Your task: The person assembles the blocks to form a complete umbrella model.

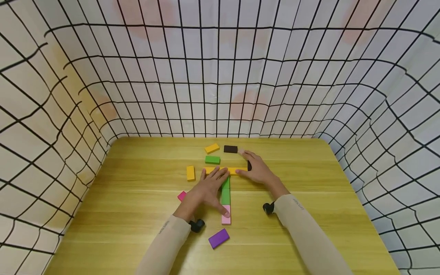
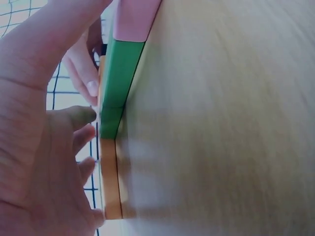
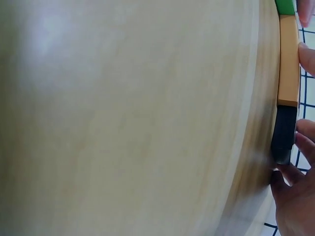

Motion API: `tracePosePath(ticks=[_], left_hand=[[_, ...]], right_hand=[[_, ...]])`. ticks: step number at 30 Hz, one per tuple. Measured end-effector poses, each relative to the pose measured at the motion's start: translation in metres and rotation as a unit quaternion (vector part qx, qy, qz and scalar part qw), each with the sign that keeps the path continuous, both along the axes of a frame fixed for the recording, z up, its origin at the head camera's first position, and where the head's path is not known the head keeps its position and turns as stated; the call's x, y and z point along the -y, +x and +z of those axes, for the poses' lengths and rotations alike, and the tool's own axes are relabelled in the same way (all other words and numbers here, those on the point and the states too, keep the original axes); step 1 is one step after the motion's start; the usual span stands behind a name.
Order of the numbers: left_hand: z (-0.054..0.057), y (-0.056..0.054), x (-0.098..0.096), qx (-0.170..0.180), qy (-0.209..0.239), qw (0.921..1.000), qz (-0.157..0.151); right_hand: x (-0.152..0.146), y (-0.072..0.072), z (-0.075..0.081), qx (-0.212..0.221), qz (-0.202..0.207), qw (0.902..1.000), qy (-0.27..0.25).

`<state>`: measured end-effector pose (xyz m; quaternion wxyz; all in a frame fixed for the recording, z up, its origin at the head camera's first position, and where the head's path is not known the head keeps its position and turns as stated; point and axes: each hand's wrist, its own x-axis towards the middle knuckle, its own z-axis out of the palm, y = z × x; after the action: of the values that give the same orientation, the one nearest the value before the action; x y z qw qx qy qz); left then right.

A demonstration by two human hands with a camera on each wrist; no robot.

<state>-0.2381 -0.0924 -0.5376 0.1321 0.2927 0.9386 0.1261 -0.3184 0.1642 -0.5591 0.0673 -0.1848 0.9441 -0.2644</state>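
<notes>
In the head view my left hand [image 1: 209, 190] lies spread over a T of small blocks. Its fingertips rest on the row of orange blocks [image 1: 237, 171], and its thumb touches the pink block [image 1: 225, 220] at the foot of the stem. Green blocks [image 1: 225, 195] form the rest of the stem. My right hand [image 1: 258, 169] is at the row's right end, thumb on an orange block [image 3: 289, 64]. Its other fingers reach along a black block [image 3: 284, 128] that adjoins the orange one; the hand partly hides this block in the head view.
Beyond the row lie a loose green block [image 1: 212, 160], an orange block [image 1: 212, 148] and another black block [image 1: 230, 149]. An orange block [image 1: 190, 173] stands left, a magenta block [image 1: 182, 196] by my left wrist, a purple block [image 1: 219, 238] nearer me. Black netting [image 1: 216, 82] surrounds the wooden table [image 1: 137, 214].
</notes>
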Motion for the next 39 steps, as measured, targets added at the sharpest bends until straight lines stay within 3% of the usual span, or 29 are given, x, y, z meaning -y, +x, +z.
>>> tracePosePath(ticks=[7,14,19,25,31,39], left_hand=[[0.003,-0.005,0.022,-0.037,0.074,0.9965,0.0],[0.016,-0.01,0.062,-0.002,0.183,0.9812,0.06],[0.016,-0.018,0.09,-0.001,0.196,0.9756,0.099],[0.01,-0.027,0.116,0.02,0.168,0.9766,0.133],[0.0,-0.029,0.132,0.041,0.169,0.9752,0.137],[-0.007,-0.029,0.132,0.024,0.183,0.9737,0.134]], right_hand=[[0.0,0.001,0.001,0.01,-0.006,0.9999,-0.002],[-0.003,0.002,0.002,0.012,-0.007,0.9999,0.006],[-0.004,0.002,0.003,0.008,-0.004,0.9999,0.007],[-0.003,0.002,0.004,0.009,0.001,0.9999,0.01],[0.0,0.0,0.004,0.01,0.002,0.9999,0.008],[0.0,0.0,0.004,0.014,0.001,0.9999,0.004]])
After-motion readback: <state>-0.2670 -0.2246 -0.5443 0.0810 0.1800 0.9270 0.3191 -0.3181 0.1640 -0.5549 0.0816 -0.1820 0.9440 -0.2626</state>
